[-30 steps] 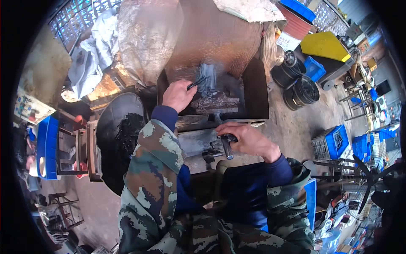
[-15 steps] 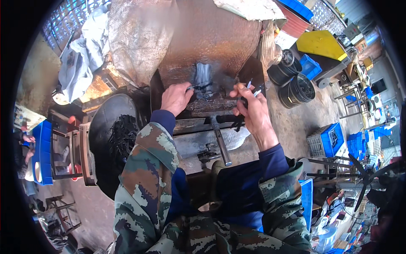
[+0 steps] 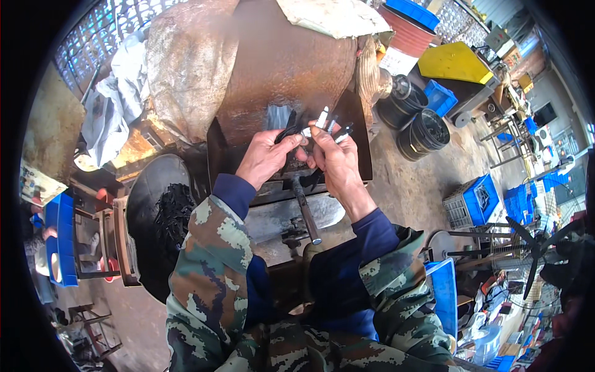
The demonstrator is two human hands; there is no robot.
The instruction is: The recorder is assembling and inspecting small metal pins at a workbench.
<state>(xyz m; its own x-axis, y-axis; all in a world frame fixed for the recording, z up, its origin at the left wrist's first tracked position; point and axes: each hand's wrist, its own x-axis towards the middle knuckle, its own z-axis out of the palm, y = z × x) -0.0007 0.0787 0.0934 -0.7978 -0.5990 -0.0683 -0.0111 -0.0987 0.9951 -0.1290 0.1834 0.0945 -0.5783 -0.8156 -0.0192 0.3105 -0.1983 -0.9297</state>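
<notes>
Both hands meet above the dark metal housing of a dusty machine. My left hand pinches a dark, curved piece whose kind I cannot make out. Close beside it, my right hand is closed around several small, slim metal pieces, some bright and some dark, which stick up between the fingers. The two hands' fingertips almost touch or overlap. Below them a metal rod juts toward me. To the left, a black basin carries a heap of dark, thin strips.
Brown sheeting hangs behind the housing, with a white sack to its left. Black buckets and a blue-and-white crate stand right. A fan is at lower right. Another person's hand shows far left, near a blue tray.
My right hand has moved left with its metal pieces, up to my left hand. My left hand has come slightly right and turned inward. The whole view has shifted a little.
</notes>
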